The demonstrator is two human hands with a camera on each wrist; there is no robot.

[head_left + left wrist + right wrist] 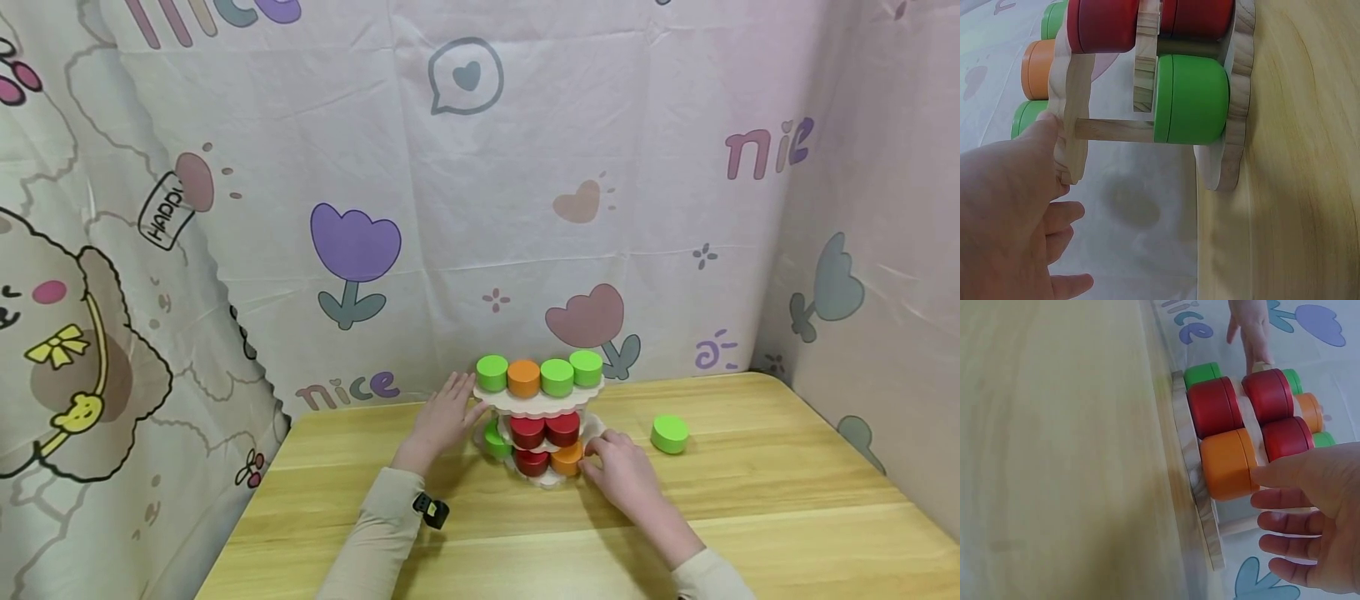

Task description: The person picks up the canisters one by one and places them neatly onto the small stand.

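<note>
A tiered wooden stand (528,406) with scalloped rims bears round, cylindrical blocks. My left hand (441,421) holds the top tier's rim at its left side; in the left wrist view my thumb and index finger meet that rim (1072,94), the other fingers stretched clear of it. On the bottom tier sits an orange block (1229,464), beside a red block (1215,407). My right hand (621,471) touches the orange block with the thumb, its other fingers loosely extended. A green block (1191,100) sits at the bottom tier's left. Two red blocks (545,429) sit on the middle tier.
Several green blocks (557,377) and an orange block (523,378) line the top tier. One loose green block (670,434) lies on the wooden table (750,500), right of the stand. A printed curtain (525,167) hangs close behind.
</note>
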